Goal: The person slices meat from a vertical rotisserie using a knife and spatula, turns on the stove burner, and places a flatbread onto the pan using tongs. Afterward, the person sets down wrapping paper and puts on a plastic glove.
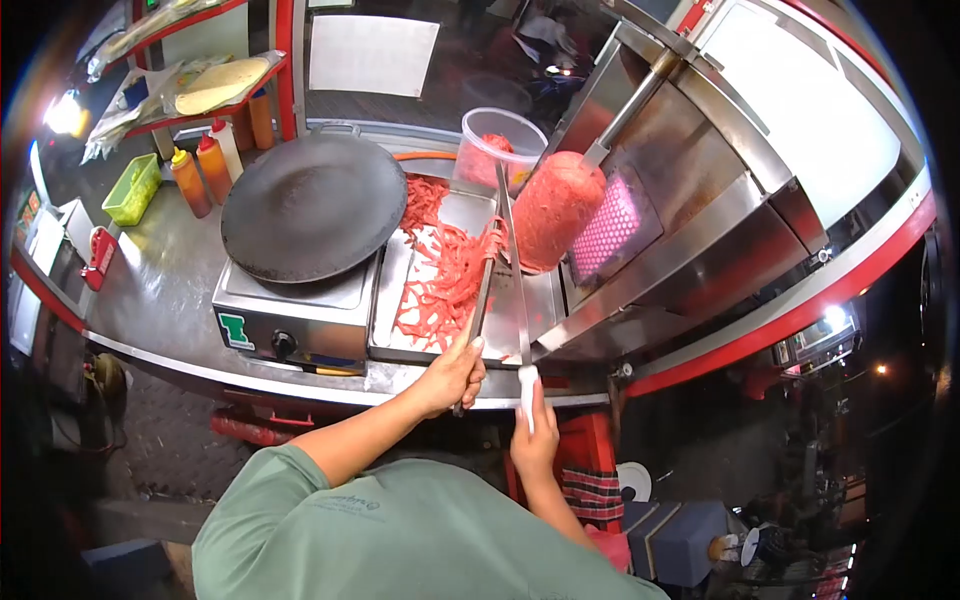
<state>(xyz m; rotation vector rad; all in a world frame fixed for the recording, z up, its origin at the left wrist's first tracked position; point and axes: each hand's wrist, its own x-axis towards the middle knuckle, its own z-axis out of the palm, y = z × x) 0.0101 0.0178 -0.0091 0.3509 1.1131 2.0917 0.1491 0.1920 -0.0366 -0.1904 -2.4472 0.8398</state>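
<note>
My left hand (452,381) is closed around a pair of metal tongs (484,303) that reach forward over the tray. Red strips of meat (495,238) cling near their upper part. In my right hand (536,440) is a long knife (520,300), gripped by its white handle. The blade points away from me, crossing close to the tongs at the far end. Just right of the blade stands a red meat cone (558,212) on a tilted-looking spit (640,95). Shaved meat (440,285) lies in the metal tray (386,335) to the left.
A glowing burner panel (610,225) stands right of the cone. Left of the tray, a round black griddle (312,207) covers a stove (290,325). Behind is a clear tub (503,140) with red meat. Sauce bottles (190,183) and a green basket (132,190) stand farther left.
</note>
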